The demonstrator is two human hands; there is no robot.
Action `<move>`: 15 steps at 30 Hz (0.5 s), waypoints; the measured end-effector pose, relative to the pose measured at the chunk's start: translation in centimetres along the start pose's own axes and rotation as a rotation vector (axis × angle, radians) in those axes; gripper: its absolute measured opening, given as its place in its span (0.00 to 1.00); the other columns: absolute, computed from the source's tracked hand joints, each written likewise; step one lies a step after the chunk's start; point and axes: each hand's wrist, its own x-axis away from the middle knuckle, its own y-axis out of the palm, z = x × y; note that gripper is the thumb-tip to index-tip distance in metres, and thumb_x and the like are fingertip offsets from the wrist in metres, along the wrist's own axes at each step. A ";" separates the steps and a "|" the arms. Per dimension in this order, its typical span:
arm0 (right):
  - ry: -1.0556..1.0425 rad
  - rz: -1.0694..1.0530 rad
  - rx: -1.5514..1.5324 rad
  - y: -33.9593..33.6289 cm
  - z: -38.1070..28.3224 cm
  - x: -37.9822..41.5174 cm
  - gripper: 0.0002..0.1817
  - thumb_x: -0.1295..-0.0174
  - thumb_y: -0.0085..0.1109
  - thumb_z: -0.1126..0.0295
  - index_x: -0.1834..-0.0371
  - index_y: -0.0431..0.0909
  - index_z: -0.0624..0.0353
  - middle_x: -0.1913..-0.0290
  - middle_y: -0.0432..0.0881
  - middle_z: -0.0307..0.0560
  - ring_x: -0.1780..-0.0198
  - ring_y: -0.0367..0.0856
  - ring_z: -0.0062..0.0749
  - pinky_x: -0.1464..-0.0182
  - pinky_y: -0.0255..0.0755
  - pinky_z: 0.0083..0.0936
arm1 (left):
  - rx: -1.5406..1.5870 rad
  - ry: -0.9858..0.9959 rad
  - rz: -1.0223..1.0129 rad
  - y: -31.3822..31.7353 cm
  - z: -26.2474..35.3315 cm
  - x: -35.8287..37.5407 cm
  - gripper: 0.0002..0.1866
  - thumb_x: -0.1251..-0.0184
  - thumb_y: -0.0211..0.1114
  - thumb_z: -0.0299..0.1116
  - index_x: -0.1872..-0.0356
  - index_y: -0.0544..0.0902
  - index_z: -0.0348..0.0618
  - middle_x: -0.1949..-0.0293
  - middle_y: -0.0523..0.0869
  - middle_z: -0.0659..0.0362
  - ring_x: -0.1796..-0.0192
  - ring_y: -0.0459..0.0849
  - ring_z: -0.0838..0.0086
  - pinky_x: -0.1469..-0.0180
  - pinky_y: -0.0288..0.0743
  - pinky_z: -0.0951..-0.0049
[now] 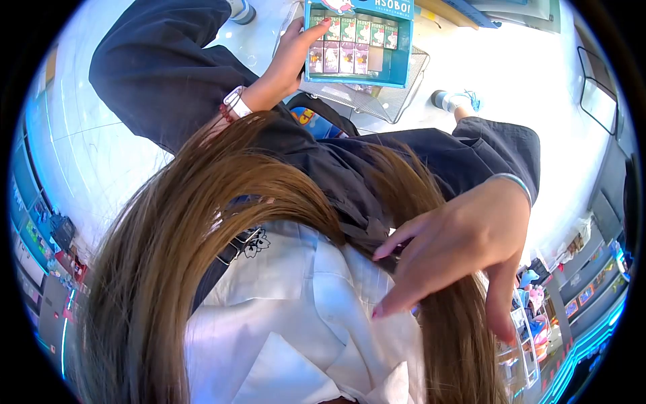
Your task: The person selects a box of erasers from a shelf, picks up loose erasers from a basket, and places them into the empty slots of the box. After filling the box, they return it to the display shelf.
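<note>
My left hand (294,57), with a white watch at the wrist, grips the left side of a blue display box (359,78). Its thumb lies over the box's edge. Inside stand small cartons (347,57) in two rows, green ones above and purple ones below, with a gap at the lower right. Under the box sits a wire mesh basket (393,108). My right hand (464,246) is raised in front of the long hair and white shirt, fingers apart, with nothing visible in it.
Below the basket, a dark bag with a colourful print (311,120) lies between my knees. Shoes rest on the shiny white floor (74,145). Cardboard pieces (451,12) are at the top. A white rack with plush toys (531,323) stands at the lower right.
</note>
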 end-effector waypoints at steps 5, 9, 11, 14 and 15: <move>0.005 -0.038 -0.017 -2.2 0.1 2.7 0.44 0.47 0.54 0.38 0.50 0.72 0.79 0.80 0.79 0.42 0.78 0.80 0.31 0.64 0.76 0.29 | 0.029 0.002 0.019 0.1 0.0 -0.2 0.23 0.37 0.61 0.40 0.47 0.67 0.36 0.53 0.79 0.53 0.53 0.82 0.71 0.53 0.78 0.72; 0.278 -0.094 0.046 -2.9 -1.8 4.4 0.21 0.39 0.59 0.62 0.53 0.73 0.72 0.84 0.79 0.43 0.82 0.78 0.26 0.78 0.69 0.20 | 0.016 0.023 0.024 0.0 -0.2 -0.2 0.23 0.37 0.61 0.39 0.47 0.68 0.35 0.53 0.79 0.53 0.53 0.82 0.71 0.53 0.78 0.72; 0.340 0.062 0.139 -2.7 -1.4 5.2 0.19 0.39 0.60 0.62 0.55 0.75 0.70 0.83 0.79 0.43 0.81 0.79 0.25 0.77 0.69 0.20 | 0.011 0.033 0.027 0.0 -0.1 -0.2 0.23 0.37 0.61 0.39 0.47 0.68 0.35 0.53 0.79 0.53 0.53 0.82 0.71 0.54 0.78 0.72; 0.750 0.476 0.390 -2.1 -1.2 4.7 0.15 0.43 0.63 0.59 0.61 0.78 0.60 0.78 0.82 0.41 0.79 0.80 0.28 0.74 0.70 0.20 | 0.005 0.025 0.036 -0.1 0.0 -0.3 0.23 0.37 0.61 0.39 0.47 0.68 0.35 0.53 0.79 0.53 0.54 0.83 0.71 0.55 0.79 0.71; 0.755 0.582 0.485 -2.1 -0.4 4.3 0.18 0.45 0.65 0.58 0.60 0.78 0.61 0.75 0.83 0.43 0.75 0.80 0.29 0.72 0.71 0.21 | 0.015 0.029 0.029 -0.1 0.0 -0.3 0.23 0.37 0.61 0.38 0.47 0.68 0.35 0.54 0.79 0.53 0.55 0.83 0.71 0.55 0.79 0.71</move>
